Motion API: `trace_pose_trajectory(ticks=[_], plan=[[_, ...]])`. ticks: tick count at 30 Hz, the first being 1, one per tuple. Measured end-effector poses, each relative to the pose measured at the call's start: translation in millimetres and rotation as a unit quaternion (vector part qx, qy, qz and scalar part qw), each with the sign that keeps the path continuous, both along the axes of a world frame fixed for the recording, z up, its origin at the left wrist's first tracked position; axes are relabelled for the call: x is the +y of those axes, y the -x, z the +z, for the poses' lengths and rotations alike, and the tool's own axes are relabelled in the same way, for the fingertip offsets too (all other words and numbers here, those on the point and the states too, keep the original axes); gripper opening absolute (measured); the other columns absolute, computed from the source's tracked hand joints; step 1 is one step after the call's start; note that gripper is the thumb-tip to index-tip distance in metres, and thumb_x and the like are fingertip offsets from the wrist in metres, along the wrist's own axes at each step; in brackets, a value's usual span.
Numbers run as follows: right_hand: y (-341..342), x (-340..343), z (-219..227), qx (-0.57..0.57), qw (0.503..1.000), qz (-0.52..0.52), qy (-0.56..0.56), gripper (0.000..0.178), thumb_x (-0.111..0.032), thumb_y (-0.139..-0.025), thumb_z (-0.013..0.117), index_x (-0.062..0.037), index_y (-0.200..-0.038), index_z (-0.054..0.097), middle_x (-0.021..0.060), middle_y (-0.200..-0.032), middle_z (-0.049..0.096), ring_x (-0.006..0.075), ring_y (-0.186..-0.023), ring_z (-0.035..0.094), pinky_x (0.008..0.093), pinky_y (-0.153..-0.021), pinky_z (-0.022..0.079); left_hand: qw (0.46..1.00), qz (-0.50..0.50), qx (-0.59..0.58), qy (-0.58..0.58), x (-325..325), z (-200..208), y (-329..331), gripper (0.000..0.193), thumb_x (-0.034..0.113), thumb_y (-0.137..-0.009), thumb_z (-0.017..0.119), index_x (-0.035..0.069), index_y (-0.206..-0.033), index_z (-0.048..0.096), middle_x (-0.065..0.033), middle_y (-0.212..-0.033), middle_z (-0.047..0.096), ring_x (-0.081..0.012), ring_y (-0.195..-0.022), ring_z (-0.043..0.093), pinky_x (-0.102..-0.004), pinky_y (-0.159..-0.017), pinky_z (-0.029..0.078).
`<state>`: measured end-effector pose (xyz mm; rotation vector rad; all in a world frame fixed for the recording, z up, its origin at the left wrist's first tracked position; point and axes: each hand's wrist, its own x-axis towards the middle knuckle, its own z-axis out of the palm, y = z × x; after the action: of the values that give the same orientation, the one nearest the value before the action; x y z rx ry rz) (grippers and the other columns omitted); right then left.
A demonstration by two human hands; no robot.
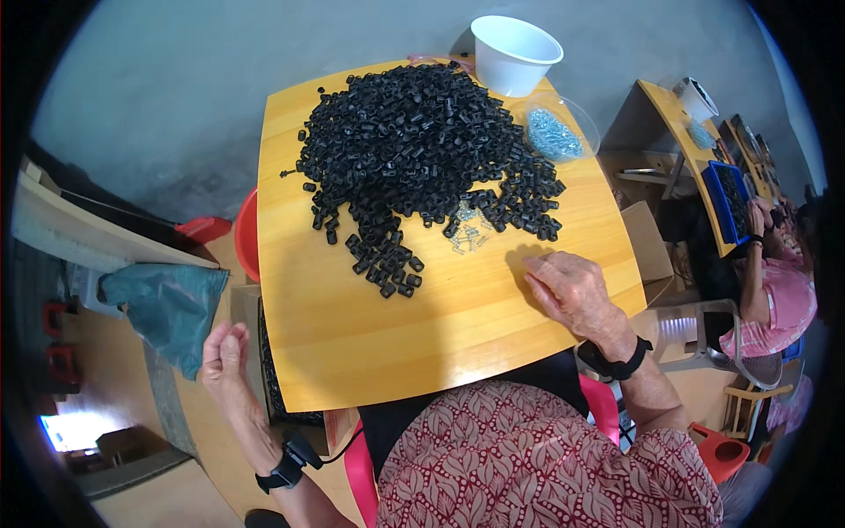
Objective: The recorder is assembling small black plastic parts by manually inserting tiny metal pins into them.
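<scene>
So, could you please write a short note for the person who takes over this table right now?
Left hand: off the wooden table's left edge, loosely curled, apparently empty.
Right hand: flat on the table, holding nothing.
Big heap of small black plastic parts mid-table; small silvery metal pieces at its near edge, more in the clear bowl; white plastic tub behind.
No finished pieces visible; heap remains.

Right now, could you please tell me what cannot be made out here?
- Head view: left hand, off the wooden table, fingers curled; contents hidden.
- Small silvery parts in the clear plastic bowl: too small to identify.
- Black plastic pieces pile hides the tabletop beneath.
- Right hand palm down; underside hidden.
</scene>
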<state>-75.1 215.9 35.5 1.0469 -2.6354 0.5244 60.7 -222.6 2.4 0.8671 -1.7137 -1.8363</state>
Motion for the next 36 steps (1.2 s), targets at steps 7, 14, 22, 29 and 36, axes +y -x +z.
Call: trace_pose_trajectory(ticks=[7,14,22,29,36], plan=[[-1.2,8.8,-6.3,-0.009,1.000,-0.006,-0.018,0.025,-0.006,-0.081,0.070,-0.0033,-0.105,0.065,0.0098,-0.080,0.059,0.0278,-0.072,0.063,0.0383,-0.063,0.054,0.955,-0.224,-0.009,0.194,78.8,22.8,47.1,0.027,0.006,-0.095,0.062,-0.001,-0.121,0.062,-0.0105,-0.116,0.068,-0.0184,-0.113,0.062,-0.0317,-0.100,0.046],[-12.8,9.3,-25.9,0.023,0.999,-0.028,0.004,0.030,-0.005,-0.075,0.070,-0.0036,-0.105,0.063,0.0105,-0.104,0.060,0.0273,-0.087,0.059,0.0376,-0.077,0.053,0.889,-0.262,-0.030,0.375,106.7,20.0,53.3,0.041,0.005,-0.092,0.062,0.001,-0.132,0.056,-0.0186,-0.130,0.061,-0.0322,-0.123,0.058,-0.0374,-0.104,0.044],[-9.5,14.5,-34.8,0.053,0.996,-0.015,0.063,0.029,-0.004,-0.075,0.068,-0.0030,-0.104,0.062,0.0115,-0.105,0.059,0.0279,-0.087,0.058,0.0381,-0.079,0.051,0.928,-0.242,-0.006,0.284,94.9,-25.7,45.7,0.046,-0.006,-0.093,0.057,-0.004,-0.138,0.050,-0.0159,-0.139,0.055,-0.0240,-0.133,0.050,-0.0338,-0.115,0.035],[-11.6,15.7,-40.6,0.047,0.996,-0.003,0.070,0.024,-0.004,-0.076,0.067,-0.0030,-0.100,0.061,0.0116,-0.100,0.057,0.0286,-0.088,0.057,0.0384,-0.079,0.050,0.925,-0.202,-0.006,0.322,108.1,-21.2,45.3,0.043,-0.005,-0.092,0.058,-0.004,-0.135,0.053,-0.0160,-0.135,0.059,-0.0246,-0.129,0.054,-0.0342,-0.112,0.039],[-13.7,14.3,-43.5,0.064,0.994,-0.005,0.084,0.018,-0.005,-0.078,0.067,-0.0043,-0.095,0.061,0.0102,-0.095,0.055,0.0286,-0.088,0.058,0.0385,-0.078,0.050,0.910,-0.173,-0.012,0.377,111.5,-14.7,45.6,0.035,0.002,-0.092,0.061,-0.003,-0.126,0.060,-0.0146,-0.125,0.065,-0.0235,-0.118,0.060,-0.0335,-0.102,0.045]])
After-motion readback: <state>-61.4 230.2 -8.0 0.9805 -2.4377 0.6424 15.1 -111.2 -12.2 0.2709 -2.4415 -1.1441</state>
